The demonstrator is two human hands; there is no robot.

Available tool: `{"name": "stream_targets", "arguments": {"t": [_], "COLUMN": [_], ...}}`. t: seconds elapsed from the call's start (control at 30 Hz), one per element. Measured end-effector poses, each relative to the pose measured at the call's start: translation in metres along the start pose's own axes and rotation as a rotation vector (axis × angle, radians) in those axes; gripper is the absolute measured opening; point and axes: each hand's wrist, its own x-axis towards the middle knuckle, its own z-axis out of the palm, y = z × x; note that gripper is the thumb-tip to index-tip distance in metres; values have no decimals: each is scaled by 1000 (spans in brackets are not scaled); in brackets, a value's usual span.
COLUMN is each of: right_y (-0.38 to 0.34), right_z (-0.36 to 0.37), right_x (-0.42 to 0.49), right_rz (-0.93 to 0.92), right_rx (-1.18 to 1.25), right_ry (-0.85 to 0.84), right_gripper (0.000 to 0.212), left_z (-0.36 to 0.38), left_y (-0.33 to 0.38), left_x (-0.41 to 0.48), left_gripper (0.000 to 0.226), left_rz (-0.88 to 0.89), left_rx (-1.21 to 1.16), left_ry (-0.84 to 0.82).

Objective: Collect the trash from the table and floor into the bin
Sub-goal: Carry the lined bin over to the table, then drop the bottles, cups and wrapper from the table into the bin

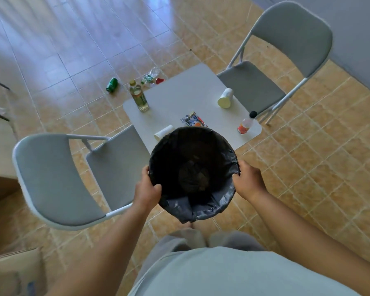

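I hold a round bin lined with a black bag (pixel 224 195) in front of me, over the near edge of a small white table (pixel 179 99). My left hand (pixel 146 186) grips its left rim and my right hand (pixel 249 180) grips its right rim. On the table stand a bottle of yellow liquid (pixel 139 96) and a small orange bottle with a black cap (pixel 246 123). A paper cup (pixel 225 98), a smaller white cup (pixel 163 132) and a colourful wrapper (pixel 193 119) lie there too. On the floor beyond lie a green can (pixel 112 84) and a crumpled plastic bottle with a red cap (pixel 153 77).
A grey folding chair (pixel 58 180) stands at the table's left, close to my left arm. A second grey chair (pixel 271 60) stands at the far right. A cardboard box (pixel 13 272) sits at the bottom left. The floor is tan tile.
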Motion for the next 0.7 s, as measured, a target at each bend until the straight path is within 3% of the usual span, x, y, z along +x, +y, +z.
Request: {"name": "stream_targets", "arguments": {"t": [0.3, 0.43, 0.7], "right_y": [-26, -36, -58], "right_z": [0, -8, -1], "right_x": [95, 135, 187], "right_rz": [-178, -273, -479], "right_rx": [-110, -169, -247], "right_ry": [-228, -333, -434], "right_gripper": [16, 30, 34], "left_z": [25, 48, 90], "left_y": [7, 13, 17], "left_x": [4, -9, -12], "left_gripper": [63, 62, 51], "left_rz": [-239, -328, -488], "left_rx": [-140, -245, -380], "left_ry": [215, 321, 485]}}
